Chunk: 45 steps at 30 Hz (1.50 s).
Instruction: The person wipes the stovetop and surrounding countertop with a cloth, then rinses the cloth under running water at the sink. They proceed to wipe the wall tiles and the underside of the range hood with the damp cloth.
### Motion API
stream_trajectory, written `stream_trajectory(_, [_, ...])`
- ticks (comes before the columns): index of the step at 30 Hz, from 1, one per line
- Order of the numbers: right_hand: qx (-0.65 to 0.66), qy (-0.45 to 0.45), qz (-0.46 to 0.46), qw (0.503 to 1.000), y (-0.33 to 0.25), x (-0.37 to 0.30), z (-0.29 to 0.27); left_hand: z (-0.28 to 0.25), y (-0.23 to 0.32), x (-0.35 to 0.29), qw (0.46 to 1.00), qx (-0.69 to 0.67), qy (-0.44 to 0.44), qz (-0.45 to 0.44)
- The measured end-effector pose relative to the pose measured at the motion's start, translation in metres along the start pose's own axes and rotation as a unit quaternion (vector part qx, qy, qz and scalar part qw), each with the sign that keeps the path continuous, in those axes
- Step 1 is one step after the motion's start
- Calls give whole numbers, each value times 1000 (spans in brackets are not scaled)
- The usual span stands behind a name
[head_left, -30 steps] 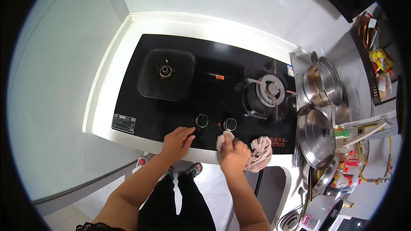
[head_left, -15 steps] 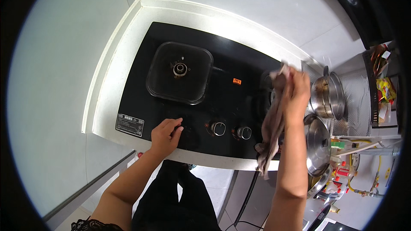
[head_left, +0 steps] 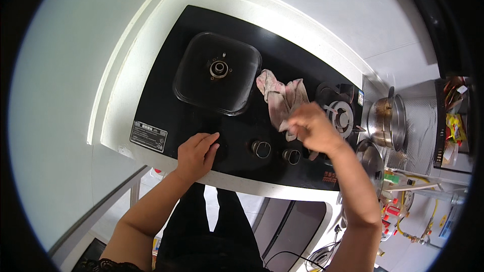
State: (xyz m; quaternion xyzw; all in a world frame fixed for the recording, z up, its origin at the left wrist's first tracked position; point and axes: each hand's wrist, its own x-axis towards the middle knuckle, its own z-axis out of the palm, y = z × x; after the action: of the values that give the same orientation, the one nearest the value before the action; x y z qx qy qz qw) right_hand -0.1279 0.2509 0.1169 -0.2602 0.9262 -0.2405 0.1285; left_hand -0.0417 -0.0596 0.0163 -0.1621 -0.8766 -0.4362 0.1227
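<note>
A greyish-pink cloth (head_left: 275,98) lies bunched on the black gas hob (head_left: 237,133), between the two burner areas. My right hand (head_left: 315,127) is at the cloth's near right end, its fingers curled and closed on the fabric; the fingertips are slightly blurred. My left hand (head_left: 196,157) rests on the hob's front edge with its fingers stretched out and nothing in it. Left of the cloth is a square burner recess (head_left: 201,88) with a bare burner base (head_left: 219,69) in it. Beyond my right hand sits the right burner (head_left: 343,118).
Two control knobs (head_left: 261,148) (head_left: 291,156) are at the hob's front. To the right stand a steel pot (head_left: 387,121) and a lidded pan (head_left: 370,158). A rack (head_left: 441,126) with packets is farther right. Walls border the left and back.
My right hand has moved left with the cloth, which hung over the hob's right side and now lies spread on its middle. The right burner has come into sight. My left hand stays resting.
</note>
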Motion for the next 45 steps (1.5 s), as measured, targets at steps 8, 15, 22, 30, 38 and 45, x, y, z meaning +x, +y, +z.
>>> stream_trajectory(8, [-145,-269,97,947,2,6,54,4,2,-3,999,17,36,-32])
stream_trajectory(15, [-272,-270,26,923,-2,17,49,11,3,-6,996,35,69,-47])
stream_trajectory(22, [-294,-336,-21,894,-22,27,51,7,9,-7,994,54,67,-72])
stream_trajectory(30, [-262,-334,-66,903,-10,24,52,13,12,-5,992,69,80,-67])
stream_trajectory(38, [-205,-259,-19,944,14,19,44,12,11,-7,990,94,81,-63])
stream_trajectory(45, [-145,-280,78,946,-2,13,50,11,10,-11,991,86,75,-76])
